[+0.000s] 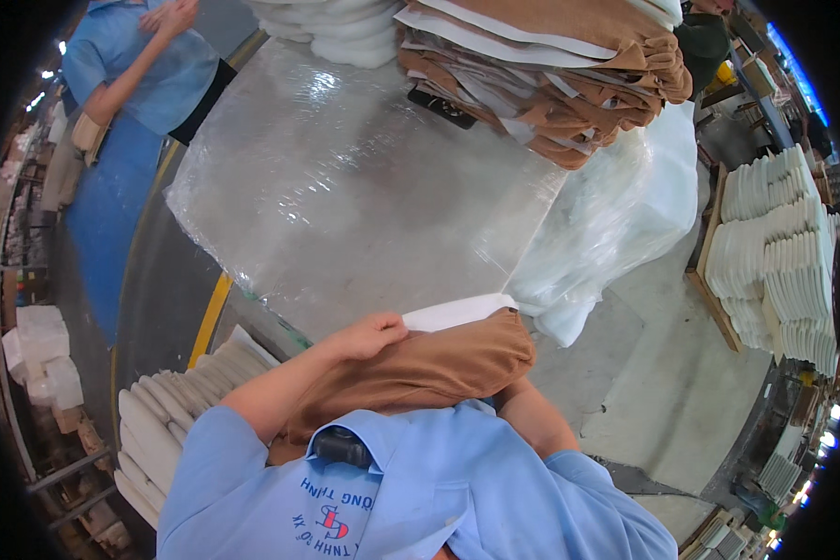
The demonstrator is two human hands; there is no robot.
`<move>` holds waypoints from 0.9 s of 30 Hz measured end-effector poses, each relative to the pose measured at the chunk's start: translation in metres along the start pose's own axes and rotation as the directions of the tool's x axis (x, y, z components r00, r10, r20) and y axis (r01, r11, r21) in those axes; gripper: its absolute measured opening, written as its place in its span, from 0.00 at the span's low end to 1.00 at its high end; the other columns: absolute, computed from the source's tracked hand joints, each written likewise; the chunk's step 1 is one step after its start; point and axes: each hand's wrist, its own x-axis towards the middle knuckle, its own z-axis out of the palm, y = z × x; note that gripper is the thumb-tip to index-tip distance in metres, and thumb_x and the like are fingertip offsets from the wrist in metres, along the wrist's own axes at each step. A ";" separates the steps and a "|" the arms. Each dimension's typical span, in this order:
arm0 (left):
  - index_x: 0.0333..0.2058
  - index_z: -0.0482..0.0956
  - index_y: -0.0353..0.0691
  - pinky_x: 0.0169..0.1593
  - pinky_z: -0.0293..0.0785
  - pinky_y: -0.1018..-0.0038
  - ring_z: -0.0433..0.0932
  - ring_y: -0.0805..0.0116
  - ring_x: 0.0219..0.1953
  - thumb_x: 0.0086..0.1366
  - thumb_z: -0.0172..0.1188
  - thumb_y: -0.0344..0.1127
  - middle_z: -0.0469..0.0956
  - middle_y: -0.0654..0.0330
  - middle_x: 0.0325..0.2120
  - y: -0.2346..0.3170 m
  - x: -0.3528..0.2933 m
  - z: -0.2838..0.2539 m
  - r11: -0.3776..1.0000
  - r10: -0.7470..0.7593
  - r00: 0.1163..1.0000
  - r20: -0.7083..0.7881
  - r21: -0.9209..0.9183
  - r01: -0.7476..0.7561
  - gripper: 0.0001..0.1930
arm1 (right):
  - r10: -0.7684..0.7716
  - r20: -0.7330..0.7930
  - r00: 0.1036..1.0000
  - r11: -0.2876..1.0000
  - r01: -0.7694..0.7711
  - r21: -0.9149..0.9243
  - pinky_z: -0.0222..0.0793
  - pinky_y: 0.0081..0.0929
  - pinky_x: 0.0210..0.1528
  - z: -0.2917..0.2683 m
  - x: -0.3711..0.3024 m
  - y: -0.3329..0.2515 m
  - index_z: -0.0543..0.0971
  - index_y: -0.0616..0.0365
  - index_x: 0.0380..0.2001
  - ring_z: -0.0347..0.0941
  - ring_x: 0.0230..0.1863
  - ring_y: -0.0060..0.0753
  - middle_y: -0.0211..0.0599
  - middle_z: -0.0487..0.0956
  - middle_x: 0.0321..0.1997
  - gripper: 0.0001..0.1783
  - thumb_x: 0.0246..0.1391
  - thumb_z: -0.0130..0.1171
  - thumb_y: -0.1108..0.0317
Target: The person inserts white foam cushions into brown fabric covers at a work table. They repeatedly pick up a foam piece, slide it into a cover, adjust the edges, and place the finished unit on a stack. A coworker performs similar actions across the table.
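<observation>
I'd best hold the cover [439, 362] taut, left hand [373, 336] pinching its edge; my hidden right hand's fingers I can't tell.

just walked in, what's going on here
A person in a light blue shirt has a brown fabric piece close to the chest, white material showing along its far edge. The left hand grips that edge; the right hand is hidden by the fabric. Beyond is a plastic-wrapped surface, with a pile of brown and white pieces at its far side. At upper left, another person in blue has their hands together.
</observation>
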 end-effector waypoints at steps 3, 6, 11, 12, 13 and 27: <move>0.37 0.81 0.38 0.45 0.73 0.64 0.76 0.60 0.37 0.74 0.58 0.43 0.80 0.56 0.32 -0.014 0.019 -0.004 0.987 -0.155 0.958 -0.240 0.001 0.160 0.13 | -0.001 0.009 1.000 1.000 0.002 -0.002 0.79 0.35 0.49 0.003 0.001 -0.003 0.80 0.57 0.48 0.78 0.45 0.32 0.35 0.82 0.47 0.14 0.70 0.59 0.58; 0.35 0.81 0.37 0.44 0.73 0.61 0.78 0.54 0.37 0.73 0.59 0.42 0.81 0.51 0.32 -0.014 0.029 -0.010 0.934 0.054 0.857 -0.512 0.331 0.138 0.14 | -0.008 0.015 1.000 1.000 0.008 -0.008 0.79 0.35 0.50 0.006 0.003 -0.003 0.80 0.57 0.49 0.79 0.47 0.32 0.35 0.82 0.48 0.14 0.69 0.60 0.59; 0.37 0.83 0.39 0.41 0.73 0.65 0.76 0.66 0.35 0.73 0.61 0.45 0.80 0.56 0.30 0.012 0.030 -0.021 0.949 -0.297 0.948 -0.110 0.077 0.306 0.14 | -0.008 0.023 1.000 1.000 0.008 0.000 0.79 0.35 0.52 0.010 0.003 -0.005 0.80 0.57 0.51 0.79 0.49 0.32 0.36 0.82 0.50 0.15 0.68 0.62 0.60; 0.37 0.83 0.39 0.41 0.72 0.67 0.75 0.70 0.34 0.73 0.61 0.45 0.80 0.57 0.29 0.019 0.035 -0.020 0.912 -0.409 0.913 0.005 0.039 0.408 0.14 | -0.007 0.026 1.000 1.000 0.007 0.003 0.79 0.35 0.52 0.010 0.002 -0.006 0.80 0.57 0.51 0.79 0.49 0.33 0.36 0.82 0.50 0.15 0.68 0.62 0.61; 0.37 0.83 0.39 0.40 0.72 0.67 0.75 0.70 0.34 0.73 0.61 0.46 0.80 0.58 0.28 0.025 0.043 -0.017 0.939 -0.343 0.938 0.040 0.035 0.342 0.15 | -0.006 0.028 1.000 1.000 0.006 0.002 0.80 0.35 0.53 0.011 0.002 -0.007 0.80 0.58 0.52 0.79 0.49 0.33 0.36 0.82 0.50 0.15 0.68 0.62 0.61; 0.39 0.84 0.42 0.37 0.73 0.63 0.77 0.62 0.29 0.72 0.63 0.46 0.81 0.55 0.26 -0.001 0.029 -0.019 0.968 -0.219 0.976 0.010 0.128 0.216 0.13 | 0.077 -0.003 0.997 0.996 -0.076 0.045 0.76 0.33 0.49 0.010 0.002 0.002 0.79 0.55 0.53 0.77 0.48 0.30 0.35 0.80 0.48 0.16 0.69 0.61 0.58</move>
